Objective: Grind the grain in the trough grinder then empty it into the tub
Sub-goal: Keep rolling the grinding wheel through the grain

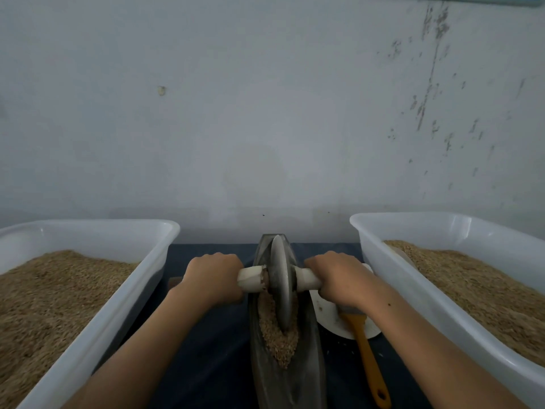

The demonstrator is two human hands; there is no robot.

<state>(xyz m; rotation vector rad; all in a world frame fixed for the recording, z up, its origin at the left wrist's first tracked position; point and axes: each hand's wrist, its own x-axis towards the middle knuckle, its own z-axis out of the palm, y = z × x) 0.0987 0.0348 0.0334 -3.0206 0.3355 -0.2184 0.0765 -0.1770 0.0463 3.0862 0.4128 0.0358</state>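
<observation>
Centrally on the dark-covered counter (212, 343): a long, boat-shaped trough grinder (259, 358), running away toward the pale, scuffed wall (265, 113). Upright in its groove, a grey metal grinding wheel (280, 284), crossed by a pale wooden axle handle (250, 278) sticking out on both sides. Left hand (213, 276) curled tight round the left end of that handle, knuckles up; right hand (339, 276) wrapped the same way round the right end. Brown grain (277, 340) heaped in the trough just in front of the wheel and alongside it, reaching down toward the near end. On the left, a translucent white tub (97, 320) filled with tan grain; on the right, a second tub (442, 308), likewise filled. Between the grinder and the right tub, a white plate (327, 317) partly hidden under the right forearm, with an orange-handled brush (365, 355) lying across it, handle pointing toward the near edge.
</observation>
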